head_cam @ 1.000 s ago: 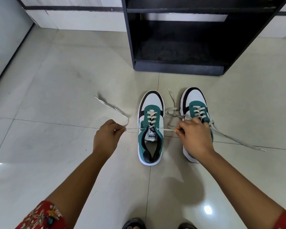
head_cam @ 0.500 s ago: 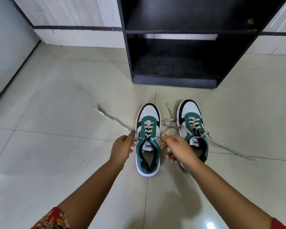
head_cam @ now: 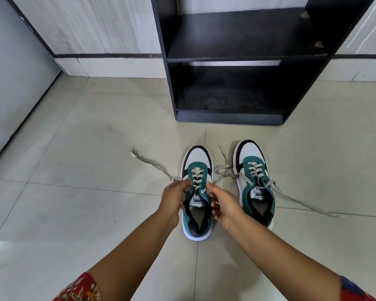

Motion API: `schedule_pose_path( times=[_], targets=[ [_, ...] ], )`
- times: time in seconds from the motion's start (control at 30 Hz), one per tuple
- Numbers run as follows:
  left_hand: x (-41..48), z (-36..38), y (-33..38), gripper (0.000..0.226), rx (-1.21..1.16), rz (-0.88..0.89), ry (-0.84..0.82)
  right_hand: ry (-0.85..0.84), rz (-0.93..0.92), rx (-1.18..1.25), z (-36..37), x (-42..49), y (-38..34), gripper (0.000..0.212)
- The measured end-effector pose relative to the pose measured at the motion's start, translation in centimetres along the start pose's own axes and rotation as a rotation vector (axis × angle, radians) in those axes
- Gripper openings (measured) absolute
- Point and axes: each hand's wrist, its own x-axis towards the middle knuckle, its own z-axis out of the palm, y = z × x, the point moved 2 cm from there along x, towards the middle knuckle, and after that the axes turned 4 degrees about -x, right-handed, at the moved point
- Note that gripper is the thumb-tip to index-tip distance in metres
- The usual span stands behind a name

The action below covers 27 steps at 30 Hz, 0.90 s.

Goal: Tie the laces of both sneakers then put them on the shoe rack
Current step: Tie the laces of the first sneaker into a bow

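Two teal, white and black sneakers sit side by side on the pale tiled floor [head_cam: 74, 192], toes pointing away from the person; both hands are down at the left sneaker [head_cam: 197, 192], one on each side of its tongue. The left hand [head_cam: 173, 197] has its fingers curled against the shoe's outer side, pinching the loose lace end [head_cam: 152, 166] that trails away beyond the knuckles and off to the far left; the right hand [head_cam: 223, 202] presses against the shoe's inner side with fingers bent inward, thumb up near the top eyelets, though I cannot tell whether it actually grips a lace or only the upper. Just past the right hand's outer edge stands the right sneaker [head_cam: 254, 181], untied; its laces [head_cam: 295, 200] sprawl over the tiles, one end running far out to the right, another looping into the gap between the shoes. Straight ahead of both hands, a little beyond the toes, stands the black shoe rack [head_cam: 243, 55], its two visible shelves bare; red patterned sleeves [head_cam: 78, 290] show at the forearms.
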Motion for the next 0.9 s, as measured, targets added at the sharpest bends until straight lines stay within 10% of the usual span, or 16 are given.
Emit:
schedule_pose_path(
  times=[0.57,0.77,0.9],
  targets=[
    [0.9,-1.1,-1.5,0.027,-0.134,-0.001,-0.031,-0.046,0.024,0.237,-0.5,0.8,-0.2,0.028],
    [1.0,-0.9,-1.4,0.026,-0.1,0.014,-0.032,0.038,-0.122,-0.224,0.2,0.4,-0.6,0.037],
    [0.8,-1.0,-1.3,0.025,-0.095,0.016,-0.039,0.046,-0.061,-0.12,0.1,0.7,-0.3,0.03]
  ],
)
